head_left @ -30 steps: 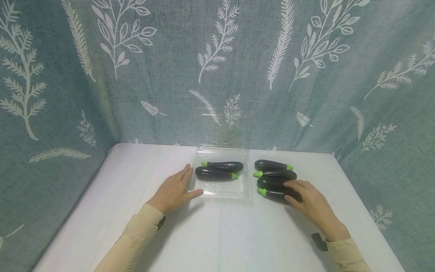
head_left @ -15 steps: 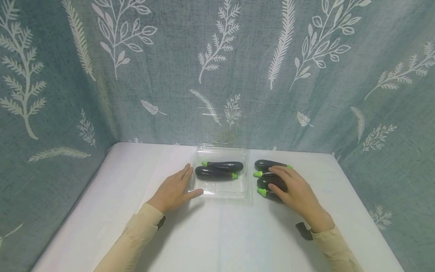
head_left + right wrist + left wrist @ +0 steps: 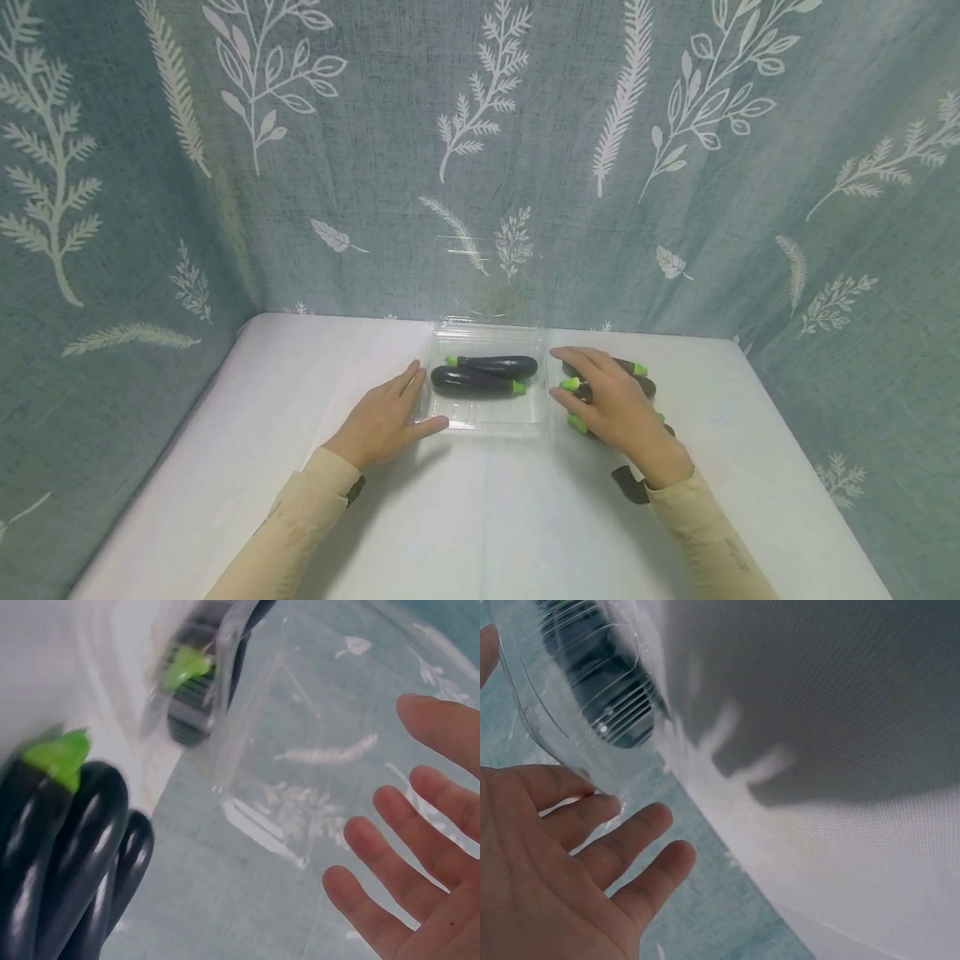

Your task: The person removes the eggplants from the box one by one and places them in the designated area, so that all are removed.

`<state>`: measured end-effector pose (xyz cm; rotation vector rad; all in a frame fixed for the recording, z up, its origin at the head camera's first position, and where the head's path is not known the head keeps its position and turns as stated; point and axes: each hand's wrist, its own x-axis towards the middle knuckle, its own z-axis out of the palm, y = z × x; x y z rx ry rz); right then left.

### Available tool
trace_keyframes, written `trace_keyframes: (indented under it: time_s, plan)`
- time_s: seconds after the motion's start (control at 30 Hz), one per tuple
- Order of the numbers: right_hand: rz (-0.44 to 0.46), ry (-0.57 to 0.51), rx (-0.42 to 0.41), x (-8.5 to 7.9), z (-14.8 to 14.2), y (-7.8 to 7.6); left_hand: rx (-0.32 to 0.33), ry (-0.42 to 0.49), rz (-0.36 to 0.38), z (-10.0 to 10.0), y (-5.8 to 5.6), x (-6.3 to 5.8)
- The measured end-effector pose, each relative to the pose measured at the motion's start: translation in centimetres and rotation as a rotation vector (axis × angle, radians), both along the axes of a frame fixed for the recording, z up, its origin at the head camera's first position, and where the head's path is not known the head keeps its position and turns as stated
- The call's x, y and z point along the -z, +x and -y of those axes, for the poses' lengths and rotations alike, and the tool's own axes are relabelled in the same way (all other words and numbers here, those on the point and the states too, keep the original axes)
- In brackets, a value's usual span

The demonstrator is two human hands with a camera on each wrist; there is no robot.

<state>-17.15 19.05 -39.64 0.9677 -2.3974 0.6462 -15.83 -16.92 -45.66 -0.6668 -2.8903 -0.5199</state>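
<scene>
My left hand [image 3: 382, 421] rests beside the left wall of a clear plastic clamshell container [image 3: 487, 414], fingers spread and fingertips right at its edge. Inside lie two dark eggplants with green caps, a front eggplant [image 3: 468, 382] and a back eggplant [image 3: 501, 366]. Over several more eggplants [image 3: 79, 855] at the container's right hovers my right hand [image 3: 611, 404], partly hiding them in the head view. Its fingertips reach towards the container's right wall. The right wrist view shows those fingers spread, with nothing between them. In the left wrist view, the left fingers [image 3: 626, 844] are extended by the clear plastic.
The container's transparent lid [image 3: 491, 283] stands raised at the back, in front of a teal curtain [image 3: 375, 167] with white leaf prints. A white cloth [image 3: 480, 517] covers the table. Curtain also hangs along the left and right sides.
My right hand has moved left and slightly away from me, from the front eggplants across the group to near the container. The left hand and the eggplants in the container stay in place.
</scene>
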Motion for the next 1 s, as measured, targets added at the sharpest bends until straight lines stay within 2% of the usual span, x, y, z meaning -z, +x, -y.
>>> trace_keyframes:
  time_s: [0.2, 0.43, 0.63, 0.8, 1.0]
  plan:
    - [0.03, -0.003, -0.012, -0.2, 1.9, -0.7, -0.002, -0.004, 0.01, 0.0, 0.0, -0.2]
    - [0.086, 0.018, -0.04, 0.2, 4.0, -2.2, -0.009, 0.002, 0.027, -0.1, 0.0, -0.1]
    - [0.167, 0.051, -0.039, 0.5, 6.3, -3.3, -0.019, 0.002, 0.036, -0.1, 0.0, -0.2]
    - [0.256, 0.099, -0.04, 1.1, 8.6, -4.0, -0.03, -0.009, 0.048, -0.1, 0.0, -0.1]
    - [0.267, 0.122, -0.05, 2.3, 10.3, -4.8, -0.028, -0.018, 0.038, -0.1, 0.0, 0.0]
